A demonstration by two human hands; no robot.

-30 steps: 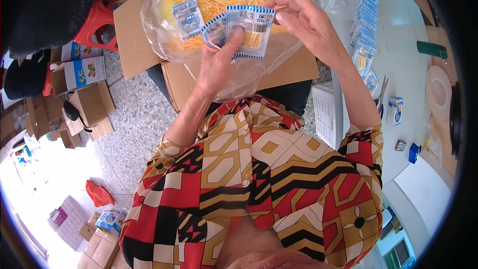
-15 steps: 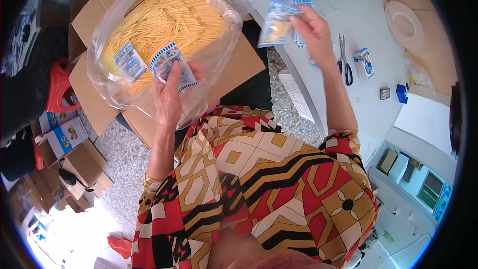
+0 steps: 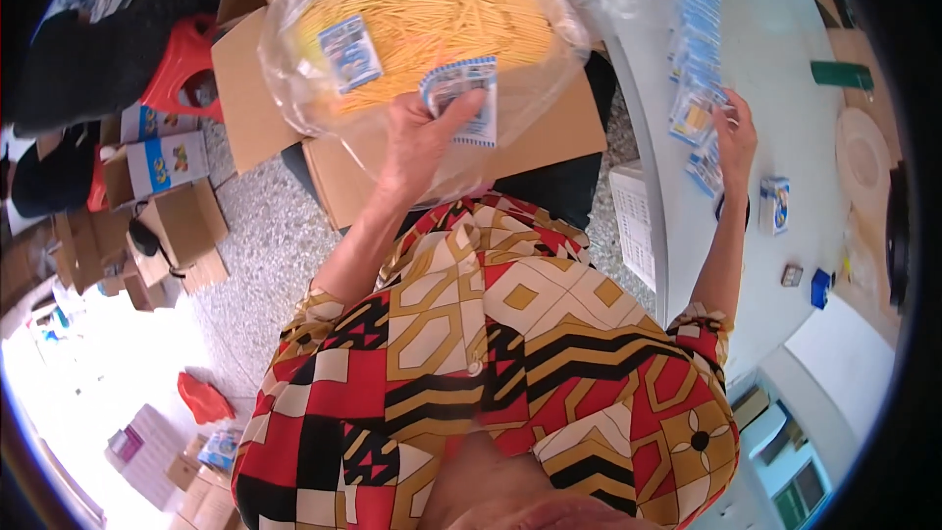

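My left hand [image 3: 415, 145] is closed on small blue-and-white packets [image 3: 479, 103], thumb on top, over the near side of an open cardboard box [image 3: 549, 137]. Lining that box is a clear plastic bag [image 3: 280, 88] full of thin yellow sticks [image 3: 442, 0]. Another blue-and-white packet [image 3: 349, 53] lies on the sticks. At the right, my right hand [image 3: 738, 142] pinches the edge of a packet [image 3: 691, 120] with a yellow patch. It is at the near end of a long overlapping row of similar packets [image 3: 696, 15] on the pale table [image 3: 785, 39].
Farther right on the table are a green object [image 3: 842, 75], a small blue-and-white carton [image 3: 775, 204], and a blue item [image 3: 821, 288]. Scissors are mostly hidden behind my right wrist. On the left stand a red stool [image 3: 182, 69] and open cardboard boxes [image 3: 186, 221].
My right hand has carried its packet from the air beside the box down to the row on the table. The view has shifted; my left hand still holds its packets.
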